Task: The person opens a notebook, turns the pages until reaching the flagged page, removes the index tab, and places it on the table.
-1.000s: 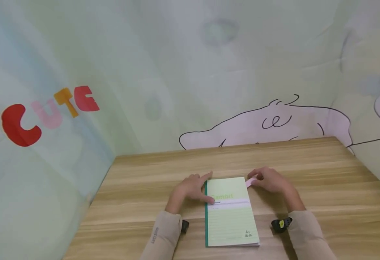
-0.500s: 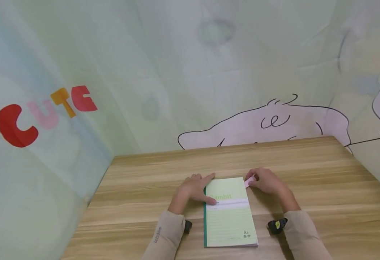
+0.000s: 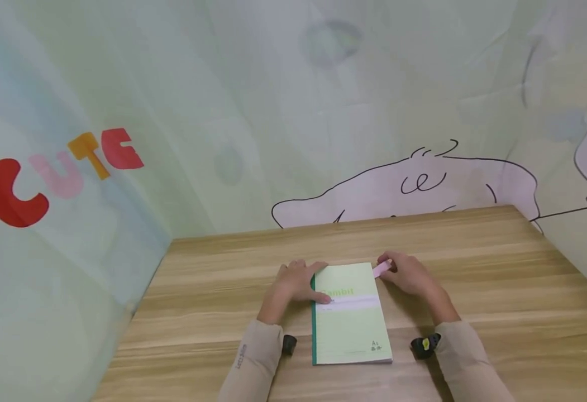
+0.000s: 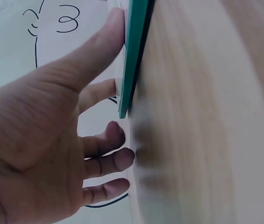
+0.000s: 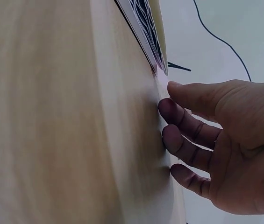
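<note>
A notebook (image 3: 352,326) with a pale green cover and a dark green spine lies closed on the wooden table. My left hand (image 3: 295,285) spans its spine side, the thumb on the cover and the index finger at the top corner. In the left wrist view, the other fingers of that hand extend past the green spine (image 4: 134,56). At the upper right edge of the notebook, a pink paper slip (image 3: 381,269) sticks out, and my right hand (image 3: 411,274) pinches its outer end. The slip's inner end is hidden by the notebook.
The wood-grain table (image 3: 213,290) stretches out on both sides of the notebook and ends at a printed cloth wall (image 3: 233,111). Black wrist cameras (image 3: 425,346) sit at both cuffs, low over the table near the notebook.
The head view has shifted a little, so the scene lies slightly further left and higher. The left hand keeps its place on the notebook; more of the pink slip shows at the right fingers.
</note>
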Available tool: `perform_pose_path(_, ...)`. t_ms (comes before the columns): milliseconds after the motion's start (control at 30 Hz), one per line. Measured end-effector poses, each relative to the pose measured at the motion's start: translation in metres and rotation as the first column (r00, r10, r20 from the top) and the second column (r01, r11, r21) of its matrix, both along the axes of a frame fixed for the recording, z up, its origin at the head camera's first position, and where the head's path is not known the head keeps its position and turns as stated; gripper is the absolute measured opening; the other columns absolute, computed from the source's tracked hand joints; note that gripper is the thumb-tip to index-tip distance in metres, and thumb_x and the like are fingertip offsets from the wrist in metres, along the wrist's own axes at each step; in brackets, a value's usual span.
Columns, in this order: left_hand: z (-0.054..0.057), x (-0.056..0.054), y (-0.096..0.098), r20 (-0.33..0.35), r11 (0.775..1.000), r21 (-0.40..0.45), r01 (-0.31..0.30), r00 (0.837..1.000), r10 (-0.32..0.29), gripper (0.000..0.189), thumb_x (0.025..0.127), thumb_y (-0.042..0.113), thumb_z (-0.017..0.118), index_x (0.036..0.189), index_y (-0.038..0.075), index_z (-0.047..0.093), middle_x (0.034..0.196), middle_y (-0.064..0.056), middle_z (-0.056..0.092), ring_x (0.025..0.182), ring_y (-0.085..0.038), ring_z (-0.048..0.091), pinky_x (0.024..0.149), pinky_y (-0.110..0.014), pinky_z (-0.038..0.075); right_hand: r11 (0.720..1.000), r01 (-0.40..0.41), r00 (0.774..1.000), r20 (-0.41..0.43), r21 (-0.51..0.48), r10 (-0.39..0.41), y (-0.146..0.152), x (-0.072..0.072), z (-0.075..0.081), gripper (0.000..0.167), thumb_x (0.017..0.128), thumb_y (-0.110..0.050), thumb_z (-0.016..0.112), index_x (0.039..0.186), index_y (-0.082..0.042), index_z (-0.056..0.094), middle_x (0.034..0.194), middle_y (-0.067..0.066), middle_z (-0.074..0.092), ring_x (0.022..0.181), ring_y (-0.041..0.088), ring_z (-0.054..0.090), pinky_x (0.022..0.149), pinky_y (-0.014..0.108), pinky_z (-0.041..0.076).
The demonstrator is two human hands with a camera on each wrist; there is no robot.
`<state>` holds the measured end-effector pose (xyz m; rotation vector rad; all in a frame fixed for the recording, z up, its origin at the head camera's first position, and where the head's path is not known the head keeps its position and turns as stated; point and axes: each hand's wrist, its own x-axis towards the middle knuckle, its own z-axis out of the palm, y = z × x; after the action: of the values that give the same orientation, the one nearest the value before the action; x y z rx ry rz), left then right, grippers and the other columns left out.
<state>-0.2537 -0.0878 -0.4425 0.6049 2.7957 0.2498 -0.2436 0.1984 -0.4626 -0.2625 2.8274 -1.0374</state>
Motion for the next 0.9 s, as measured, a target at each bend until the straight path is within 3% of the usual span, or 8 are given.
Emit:
perform_pose_path(200,0.001,-0.008,0.001,-0.070,0.998,0.054,-0.034,0.997,0.038,0.082,0.079,0.059,0.077,0.150,0.029,0.046,0.131,-0.016,0.055,0.121,-0.032,0.050,0.109,-0.062,0.029,0.999,0.033,0.999,0.017,-0.022,-0.033,-0.001,-0.004,0.006,0.037,0.096,-0.014,0.067,0.130,0.000,0.059,0.098,0.012,0.063,0.085,0.024,0.055,0.077,0.041,0.047)
perform_pose_path(433,0.001,-0.008,-0.001,0.042,0.991,0.119,-0.068,0.997,0.063,0.086,0.085,0.050,0.077,0.157,0.031,0.033,0.147,-0.019,0.045,0.134,-0.036,0.041,0.111,-0.063,0.026,0.999,0.032,0.999,0.003,-0.034,-0.032,-0.005,-0.004,0.006,0.038,0.098,-0.011,0.062,0.134,0.001,0.056,0.106,0.015,0.064,0.089,0.025,0.058,0.081,0.042,0.050)
perform_pose_path(767,-0.002,-0.010,-0.008,0.076,0.987,0.147,-0.073,0.995,0.062,0.084,0.084,0.051,0.078,0.155,0.027,0.038,0.128,-0.014,0.052,0.112,-0.027,0.046,0.105,-0.057,0.034,0.999,0.023,0.999,-0.039,-0.048,-0.025,-0.011,-0.006,0.002,0.037,0.100,-0.008,0.059,0.135,0.001,0.056,0.108,0.016,0.065,0.093,0.026,0.058,0.083,0.042,0.050)
perform_pose_path(900,-0.006,-0.011,-0.005,0.089,0.986,0.158,-0.054,0.995,0.040,0.086,0.081,0.053,0.079,0.152,0.026,0.041,0.132,-0.015,0.051,0.117,-0.029,0.047,0.104,-0.056,0.035,0.999,0.025,0.999,-0.035,-0.045,-0.026,-0.006,-0.003,0.000,0.036,0.099,-0.008,0.060,0.134,0.002,0.057,0.108,0.016,0.064,0.093,0.026,0.057,0.082,0.042,0.049)
